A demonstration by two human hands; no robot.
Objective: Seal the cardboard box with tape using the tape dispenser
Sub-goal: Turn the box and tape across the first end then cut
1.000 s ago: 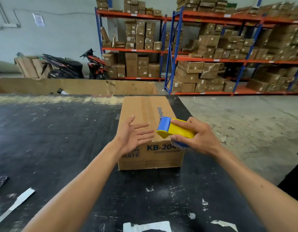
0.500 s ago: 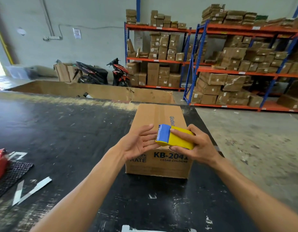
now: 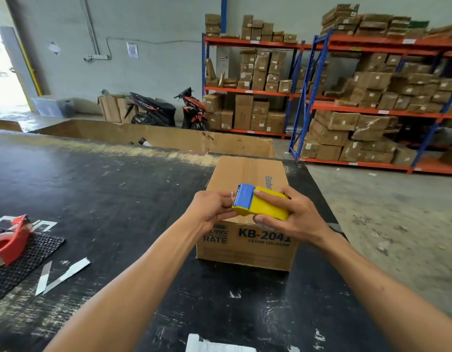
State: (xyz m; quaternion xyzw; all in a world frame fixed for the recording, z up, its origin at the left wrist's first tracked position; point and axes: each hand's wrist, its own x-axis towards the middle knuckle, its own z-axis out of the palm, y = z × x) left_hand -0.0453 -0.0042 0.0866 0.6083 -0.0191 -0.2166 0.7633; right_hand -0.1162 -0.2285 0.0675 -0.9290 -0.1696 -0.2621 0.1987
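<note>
Head view: the cardboard box (image 3: 247, 199) sits on the black counter (image 3: 105, 199), near its right edge, flaps down and printed side facing the person. The tape dispenser (image 3: 259, 205) is held just above the near top edge of the box. The right hand (image 3: 293, 217) has a closed grip around its yellow body, probably so the blue cutter end points left. The left hand (image 3: 212, 209) pinches at that blue end, I'd guess teasing out the loose tape end, though the tape itself is too thin and clear to make out. Holding it low over the box makes sense: the tape can go straight down onto the seam. A red dispenser (image 3: 11, 240) lies unused on a mat (image 3: 29, 260) far left.
</note>
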